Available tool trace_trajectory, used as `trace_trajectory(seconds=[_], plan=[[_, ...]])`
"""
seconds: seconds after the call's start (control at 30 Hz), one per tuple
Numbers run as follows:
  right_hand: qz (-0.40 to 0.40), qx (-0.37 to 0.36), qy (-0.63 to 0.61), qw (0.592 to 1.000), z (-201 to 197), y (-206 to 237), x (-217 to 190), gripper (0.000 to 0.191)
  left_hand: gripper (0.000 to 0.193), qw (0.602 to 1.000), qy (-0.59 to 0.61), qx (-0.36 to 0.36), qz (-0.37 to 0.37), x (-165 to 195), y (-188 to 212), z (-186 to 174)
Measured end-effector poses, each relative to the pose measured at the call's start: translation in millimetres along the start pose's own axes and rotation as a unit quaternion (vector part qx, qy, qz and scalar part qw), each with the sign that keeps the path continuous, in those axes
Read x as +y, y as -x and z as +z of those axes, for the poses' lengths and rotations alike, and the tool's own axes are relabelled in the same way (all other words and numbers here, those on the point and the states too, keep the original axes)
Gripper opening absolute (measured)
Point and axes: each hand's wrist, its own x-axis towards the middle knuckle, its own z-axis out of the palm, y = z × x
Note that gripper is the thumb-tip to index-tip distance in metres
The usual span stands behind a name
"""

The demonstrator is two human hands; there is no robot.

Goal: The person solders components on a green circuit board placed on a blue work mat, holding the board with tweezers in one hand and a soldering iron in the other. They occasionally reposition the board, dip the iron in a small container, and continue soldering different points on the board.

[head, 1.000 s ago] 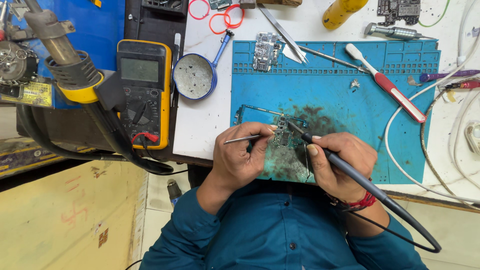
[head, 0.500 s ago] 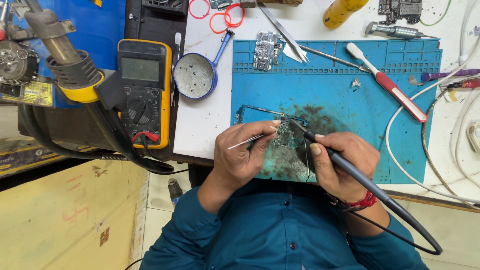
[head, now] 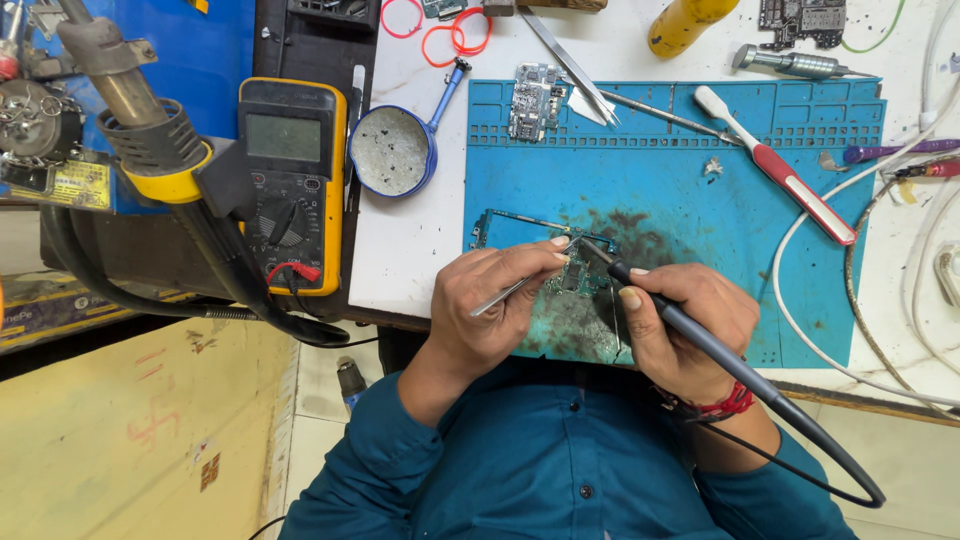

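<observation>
A small circuit board (head: 560,275) lies on the stained blue work mat (head: 690,200), near its front edge. My left hand (head: 495,310) pinches thin metal tweezers (head: 515,288), whose tips rest on the board. My right hand (head: 685,325) grips a black soldering iron (head: 660,305) like a pen, its tip touching the board next to the tweezer tips. The iron's black cable (head: 800,440) loops back past my right wrist. Both hands hide much of the board.
A yellow multimeter (head: 293,185) and a hot-air gun (head: 140,120) stand at the left. A round blue tin (head: 392,150), another circuit board (head: 535,100), tweezers (head: 570,65), a red-and-white brush (head: 785,175), a yellow bottle (head: 690,22) and white cables (head: 860,270) surround the mat.
Both hands stay over the board. The tweezers and the iron tip have shifted only slightly on it.
</observation>
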Motion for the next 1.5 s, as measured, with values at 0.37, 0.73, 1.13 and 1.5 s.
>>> trace_trajectory(seconds=[0.37, 0.73, 1.13, 1.5], plan=[[0.004, -0.003, 0.000, 1.000, -0.2, -1.2, -0.7, 0.016, 0.016, 1.000, 0.002, 0.000, 0.002, -0.1, -0.4, 0.5], [0.008, -0.009, 0.002, 1.000, 0.3, -2.6, -1.6, 0.015, 0.015, 1.000, 0.014, 0.003, 0.000, 0.6, -1.0, -0.7], [0.003, -0.011, 0.005, 1.000, 0.1, -3.3, -2.3, 0.014, 0.014, 1.000, 0.007, 0.009, 0.007, 0.5, -1.4, -0.7], [-0.001, -0.014, 0.005, 1.000, -1.2, -4.3, -3.4, 0.013, 0.014, 1.000, 0.009, 0.009, -0.002, 0.6, -0.4, -0.4]])
